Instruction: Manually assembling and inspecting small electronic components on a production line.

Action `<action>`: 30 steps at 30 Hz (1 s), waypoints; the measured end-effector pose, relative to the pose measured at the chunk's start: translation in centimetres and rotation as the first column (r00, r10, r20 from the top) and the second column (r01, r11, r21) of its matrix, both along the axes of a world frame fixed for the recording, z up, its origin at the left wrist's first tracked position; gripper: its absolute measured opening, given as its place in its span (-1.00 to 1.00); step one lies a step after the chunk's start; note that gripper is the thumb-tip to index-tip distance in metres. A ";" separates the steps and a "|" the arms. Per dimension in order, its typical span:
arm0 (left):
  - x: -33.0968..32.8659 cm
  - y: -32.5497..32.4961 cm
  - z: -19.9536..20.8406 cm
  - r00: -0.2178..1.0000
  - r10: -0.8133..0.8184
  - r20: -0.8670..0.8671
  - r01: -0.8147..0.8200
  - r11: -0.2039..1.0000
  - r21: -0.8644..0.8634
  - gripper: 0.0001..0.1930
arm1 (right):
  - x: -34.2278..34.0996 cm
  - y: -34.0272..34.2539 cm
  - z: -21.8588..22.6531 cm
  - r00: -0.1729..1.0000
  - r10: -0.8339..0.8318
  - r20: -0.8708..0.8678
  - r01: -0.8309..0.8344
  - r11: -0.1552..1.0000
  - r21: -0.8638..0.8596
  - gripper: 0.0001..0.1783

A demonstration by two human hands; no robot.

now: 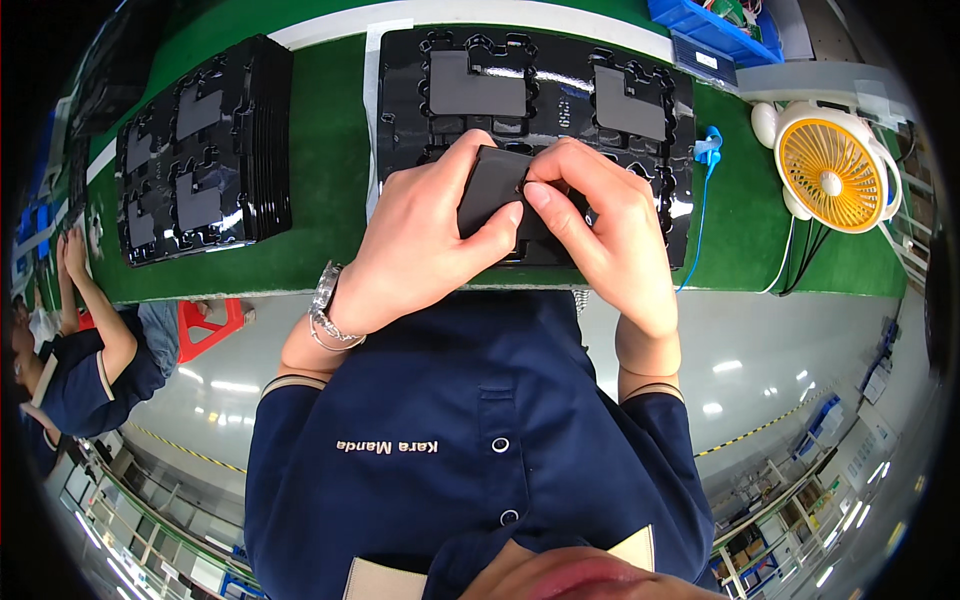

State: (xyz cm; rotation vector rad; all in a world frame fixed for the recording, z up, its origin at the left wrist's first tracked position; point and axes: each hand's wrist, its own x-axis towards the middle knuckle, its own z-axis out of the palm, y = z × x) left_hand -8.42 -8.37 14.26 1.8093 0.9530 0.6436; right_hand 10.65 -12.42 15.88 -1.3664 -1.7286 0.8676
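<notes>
above the black tray (405, 95) on the green table (330, 150), the left hand (425, 235) held a flat dark piece (488, 185) between its thumb and fingers; the right hand (600, 220) was narrow, with thumb and finger close together at the right edge of this piece; i could not tell if they gripped it; a stack of black trays (268, 140) stood at left, and a fan (830, 184) at right.

Desk fan (830, 172): white housing, orange grille, at the right of the green bench (330, 150). Blue fitting (708, 146) left of the fan; its cord runs toward the bench's near edge. Blue plastic bin (720, 38) beyond, contents unclear. Co-worker (90, 370) at far left, beside a red plastic stool (187, 340).
</notes>
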 end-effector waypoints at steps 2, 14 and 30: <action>0.0 0.0 0.0 1.000 -0.005 -0.014 0.005 1.000 0.001 -0.70 | 0.1 0.0 0.0 1.000 0.001 0.011 -0.001 1.000 0.005 -0.93; 0.3 0.0 0.3 1.000 -0.024 -0.015 0.024 0.999 -0.038 -0.58 | 0.2 -0.2 -0.1 0.999 -0.021 0.024 0.020 0.999 0.045 -0.95; 0.6 -0.5 0.2 0.989 0.054 0.136 -0.022 0.974 -0.227 -0.72 | 0.3 -0.7 -1.5 0.922 -0.091 -0.376 0.030 0.986 -0.164 -0.85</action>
